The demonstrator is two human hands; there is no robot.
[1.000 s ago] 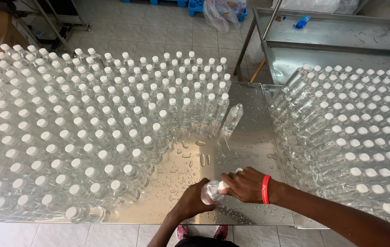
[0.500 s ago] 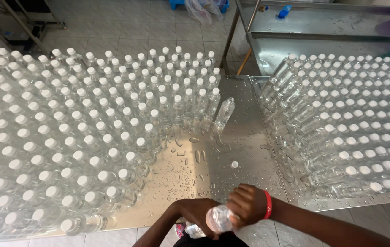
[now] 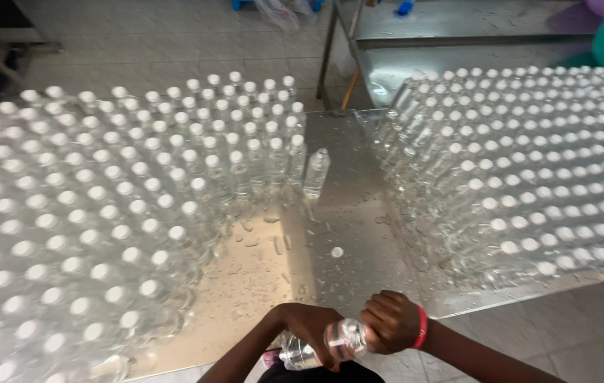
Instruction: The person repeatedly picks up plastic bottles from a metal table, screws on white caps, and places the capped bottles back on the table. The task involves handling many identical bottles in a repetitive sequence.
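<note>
now that both hands have drawn back to the frame's bottom edge, the left hand (image 3: 309, 330) and right hand (image 3: 393, 323) grip one clear bottle (image 3: 320, 344) off the wet tabletop (image 3: 337, 213), suggesting capping.

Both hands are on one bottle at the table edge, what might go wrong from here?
Water drops lie on the steel table, so the clear bottle may slip in the left hand and right hand. It is held past the table's near edge, so a slip could drop it to the floor. A loose white cap lies nearby and could be knocked off.
</note>
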